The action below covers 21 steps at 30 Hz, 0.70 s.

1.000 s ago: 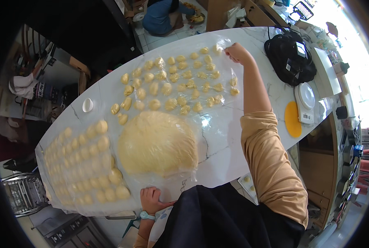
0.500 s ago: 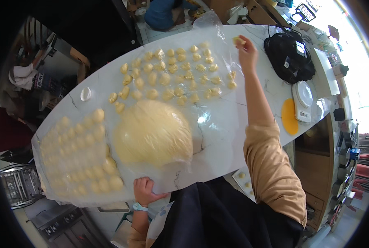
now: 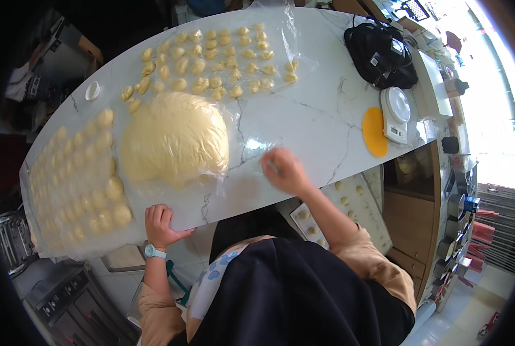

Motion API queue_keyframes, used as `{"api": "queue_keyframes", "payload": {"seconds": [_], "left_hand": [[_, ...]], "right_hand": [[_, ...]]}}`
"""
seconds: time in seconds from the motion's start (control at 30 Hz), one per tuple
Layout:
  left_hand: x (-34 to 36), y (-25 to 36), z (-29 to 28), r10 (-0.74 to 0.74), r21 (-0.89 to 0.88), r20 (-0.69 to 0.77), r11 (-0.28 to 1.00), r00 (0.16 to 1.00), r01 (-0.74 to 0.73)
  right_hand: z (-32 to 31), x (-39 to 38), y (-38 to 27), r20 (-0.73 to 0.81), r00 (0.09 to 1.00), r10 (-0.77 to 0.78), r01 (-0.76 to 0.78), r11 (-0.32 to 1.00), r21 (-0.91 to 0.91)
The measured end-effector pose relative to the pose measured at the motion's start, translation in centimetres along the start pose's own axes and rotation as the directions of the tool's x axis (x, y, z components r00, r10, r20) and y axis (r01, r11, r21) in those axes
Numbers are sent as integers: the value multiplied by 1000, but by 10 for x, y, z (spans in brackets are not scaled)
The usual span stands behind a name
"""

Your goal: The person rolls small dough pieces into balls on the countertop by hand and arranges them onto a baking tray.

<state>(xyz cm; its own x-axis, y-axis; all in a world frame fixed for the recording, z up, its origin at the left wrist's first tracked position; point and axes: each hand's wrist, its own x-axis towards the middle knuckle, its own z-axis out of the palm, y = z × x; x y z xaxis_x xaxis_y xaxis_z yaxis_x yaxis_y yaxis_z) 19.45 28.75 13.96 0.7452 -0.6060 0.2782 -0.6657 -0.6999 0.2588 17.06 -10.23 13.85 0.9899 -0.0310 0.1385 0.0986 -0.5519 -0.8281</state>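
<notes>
My left hand [image 3: 162, 225] lies at the near edge of the table, fingers and thumb spread, holding nothing. Blurred by motion, my right hand [image 3: 284, 170] hovers over the near side of the marble table, fingers curled; whether anything is in them cannot be made out. Between and beyond my hands sits a large mound of pale yellow dough [image 3: 176, 138] under clear plastic film. Small dough pieces [image 3: 211, 53] lie in rows at the far side, partly on plastic. On the left, rounder dough balls [image 3: 104, 216] rest in rows beneath a plastic sheet.
A white kitchen scale [image 3: 397, 112], an orange oval scraper [image 3: 374, 131] and a black bag [image 3: 378, 52] are at the right. A white cup [image 3: 92, 90] stands far left. Below the table edge, a tray [image 3: 378, 219] holds several dough pieces.
My right hand has come back from the far right side, where it held a small dough piece, to the near edge. My left hand stays at the edge; the view has shifted.
</notes>
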Motion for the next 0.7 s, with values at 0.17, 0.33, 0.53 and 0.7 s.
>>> {"api": "queue_keyframes", "payload": {"seconds": [0.17,0.33,0.53,0.7], "left_hand": [[-4,1,-5,-23,-10,-10,1000,1000,23],[-1,-2,-2,-4,-1,-29,1000,1000,4],[-9,-1,-3,13,30,-36,999,999,-12],[-6,1,-1,-26,0,-40,1000,999,26]], "right_hand": [[-35,4,45,-196,966,-170,35,833,-552],[15,21,11,-79,989,-129,97,942,-322],[-43,29,51,-290,949,-125,-6,911,-411],[6,16,13,-155,977,-145,114,974,-194]]}}
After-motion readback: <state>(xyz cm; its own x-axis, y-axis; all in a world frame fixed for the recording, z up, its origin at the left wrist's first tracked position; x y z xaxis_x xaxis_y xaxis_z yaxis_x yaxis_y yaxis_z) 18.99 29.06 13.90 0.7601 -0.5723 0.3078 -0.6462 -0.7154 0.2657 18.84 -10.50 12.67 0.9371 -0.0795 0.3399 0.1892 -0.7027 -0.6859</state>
